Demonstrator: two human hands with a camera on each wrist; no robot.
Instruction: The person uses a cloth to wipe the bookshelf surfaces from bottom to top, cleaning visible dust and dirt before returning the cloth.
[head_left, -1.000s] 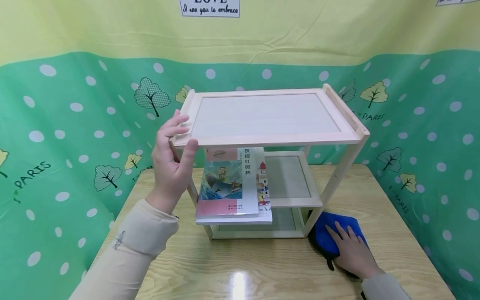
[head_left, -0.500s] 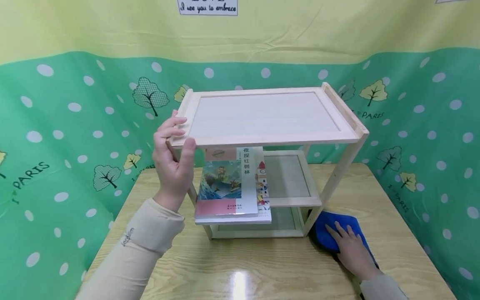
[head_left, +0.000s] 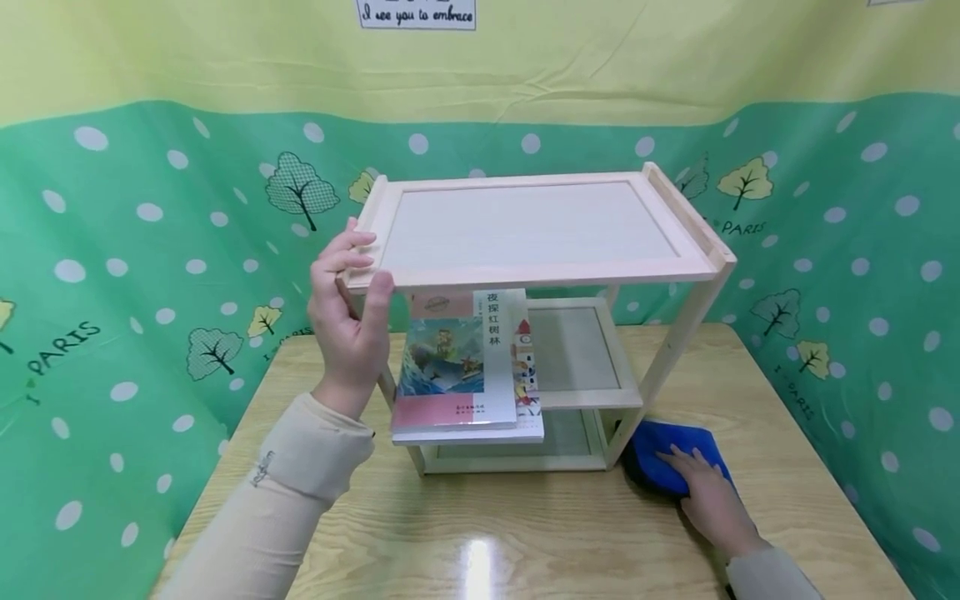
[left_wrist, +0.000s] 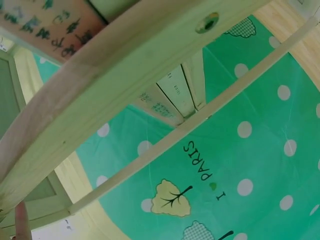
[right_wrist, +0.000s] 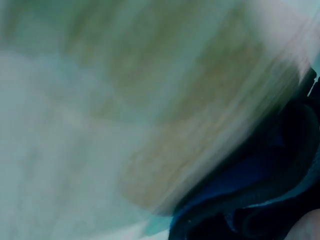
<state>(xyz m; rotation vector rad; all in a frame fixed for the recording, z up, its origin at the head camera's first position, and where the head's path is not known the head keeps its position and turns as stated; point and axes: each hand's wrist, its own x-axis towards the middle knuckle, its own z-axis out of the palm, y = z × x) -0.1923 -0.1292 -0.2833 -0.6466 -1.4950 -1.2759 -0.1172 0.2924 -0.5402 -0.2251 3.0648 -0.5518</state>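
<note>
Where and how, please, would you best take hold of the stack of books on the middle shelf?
Probably grip the stack of books by its front edge, coming from the front, thumb above and fingers beneath: it juts past the front rim of the middle shelf, while the top shelf hangs over its rear.

Left sleeve [head_left: 288,479] shifted rightward, pouch [head_left: 662,452] tab hidden

Count one three-tier wooden rack [head_left: 532,229] mid-frame, at least two paperback books [head_left: 459,358] centre-left, one blue pouch [head_left: 660,450] lower right, one left grip [head_left: 347,329], one right grip [head_left: 712,504], one bench [head_left: 555,537].
</note>
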